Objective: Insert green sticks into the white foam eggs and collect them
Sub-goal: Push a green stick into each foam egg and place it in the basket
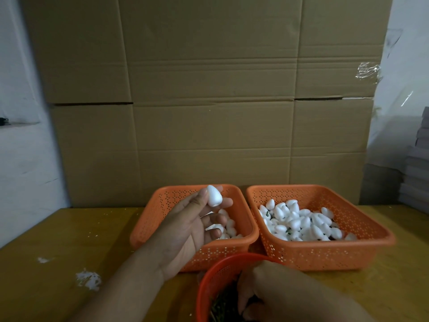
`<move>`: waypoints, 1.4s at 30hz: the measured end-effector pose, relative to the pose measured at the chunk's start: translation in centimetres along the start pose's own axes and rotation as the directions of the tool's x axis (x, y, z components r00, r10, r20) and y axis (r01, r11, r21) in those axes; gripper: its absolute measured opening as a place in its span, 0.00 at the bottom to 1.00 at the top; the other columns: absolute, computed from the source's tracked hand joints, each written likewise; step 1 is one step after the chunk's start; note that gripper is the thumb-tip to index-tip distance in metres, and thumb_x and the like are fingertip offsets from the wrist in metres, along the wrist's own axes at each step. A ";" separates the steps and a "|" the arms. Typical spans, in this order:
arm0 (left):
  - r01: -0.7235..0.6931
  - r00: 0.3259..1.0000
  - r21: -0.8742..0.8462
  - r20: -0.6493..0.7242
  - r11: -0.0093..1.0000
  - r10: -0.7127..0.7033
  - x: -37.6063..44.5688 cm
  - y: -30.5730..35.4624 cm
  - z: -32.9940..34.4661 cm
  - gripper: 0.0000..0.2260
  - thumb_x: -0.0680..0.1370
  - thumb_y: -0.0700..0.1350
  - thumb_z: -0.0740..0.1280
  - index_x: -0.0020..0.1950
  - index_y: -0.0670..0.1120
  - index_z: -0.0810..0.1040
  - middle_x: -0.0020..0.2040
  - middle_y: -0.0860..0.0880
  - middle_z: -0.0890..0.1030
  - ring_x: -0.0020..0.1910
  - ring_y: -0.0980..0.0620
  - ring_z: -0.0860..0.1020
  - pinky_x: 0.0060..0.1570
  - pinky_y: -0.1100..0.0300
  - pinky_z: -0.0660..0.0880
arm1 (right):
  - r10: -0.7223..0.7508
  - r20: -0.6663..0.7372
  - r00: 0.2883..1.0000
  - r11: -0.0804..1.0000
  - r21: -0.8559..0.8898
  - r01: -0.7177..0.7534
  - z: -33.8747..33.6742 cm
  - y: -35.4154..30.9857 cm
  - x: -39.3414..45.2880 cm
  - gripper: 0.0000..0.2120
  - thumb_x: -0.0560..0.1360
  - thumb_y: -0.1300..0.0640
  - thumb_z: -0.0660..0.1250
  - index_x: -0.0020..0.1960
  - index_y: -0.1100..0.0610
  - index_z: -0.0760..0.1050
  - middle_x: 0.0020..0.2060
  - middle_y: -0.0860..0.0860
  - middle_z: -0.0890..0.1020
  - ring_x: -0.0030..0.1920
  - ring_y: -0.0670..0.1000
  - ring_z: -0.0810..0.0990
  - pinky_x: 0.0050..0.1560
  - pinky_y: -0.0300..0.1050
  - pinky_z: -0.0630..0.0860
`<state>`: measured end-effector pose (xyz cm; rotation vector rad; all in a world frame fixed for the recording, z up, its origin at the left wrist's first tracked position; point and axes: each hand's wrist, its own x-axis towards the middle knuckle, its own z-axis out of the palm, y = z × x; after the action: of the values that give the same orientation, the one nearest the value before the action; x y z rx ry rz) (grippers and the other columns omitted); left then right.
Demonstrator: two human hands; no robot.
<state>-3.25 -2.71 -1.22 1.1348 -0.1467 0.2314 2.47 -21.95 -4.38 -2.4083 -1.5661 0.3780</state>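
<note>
One foam egg (pixel 214 195) sits pinched in the left hand (pixel 195 226) fingers; right hand (pixel 274 291) fingers' state unclear.

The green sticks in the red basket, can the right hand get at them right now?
Probably yes: the right hand already reaches into the red basket over the green sticks, nothing blocking.

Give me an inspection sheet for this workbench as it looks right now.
Surface: yellow table, scuffed.
Job's things: left basket and right basket hold foam eggs; round red basket holds green sticks.
Clutter: white foam crumbs.
Hands: left hand pinches one egg; right hand reaches into the sticks, grip unclear.
Cables: nothing seen.
Surroundings: cardboard boxes behind.
</note>
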 end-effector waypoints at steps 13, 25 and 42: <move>0.025 1.000 0.028 -0.001 0.999 -0.025 0.0 -0.4 0.1 0.12 0.78 0.56 0.70 0.52 0.50 0.85 0.50 0.47 0.82 0.44 0.54 0.79 0.37 0.62 0.76 | 0.272 -0.322 0.907 0.599 0.794 0.102 -2.3 -1.7 -0.6 0.12 0.75 0.53 0.64 0.33 0.51 0.76 0.33 0.52 0.83 0.28 0.46 0.75 0.31 0.39 0.72; 0.031 0.997 0.023 0.071 0.999 -0.032 -0.1 -0.6 0.2 0.12 0.76 0.53 0.71 0.49 0.45 0.85 0.42 0.47 0.79 0.40 0.55 0.79 0.40 0.62 0.78 | 0.322 -0.319 0.891 0.217 0.941 0.259 -2.6 -1.8 -0.6 0.11 0.71 0.47 0.67 0.36 0.52 0.79 0.34 0.52 0.79 0.27 0.46 0.71 0.25 0.39 0.67; 0.051 0.997 0.063 0.058 0.997 -0.054 -0.2 -0.7 0.4 0.10 0.74 0.47 0.74 0.54 0.49 0.86 0.51 0.46 0.83 0.41 0.54 0.80 0.40 0.61 0.78 | 0.480 -0.668 0.569 0.556 0.733 0.392 -2.8 -2.7 -1.2 0.06 0.74 0.63 0.72 0.39 0.59 0.86 0.27 0.52 0.82 0.26 0.43 0.75 0.28 0.34 0.71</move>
<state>-3.26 -3.36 -1.77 1.2060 -0.1631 0.1566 0.67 -22.15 -0.73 -1.4068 -0.5763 -0.0643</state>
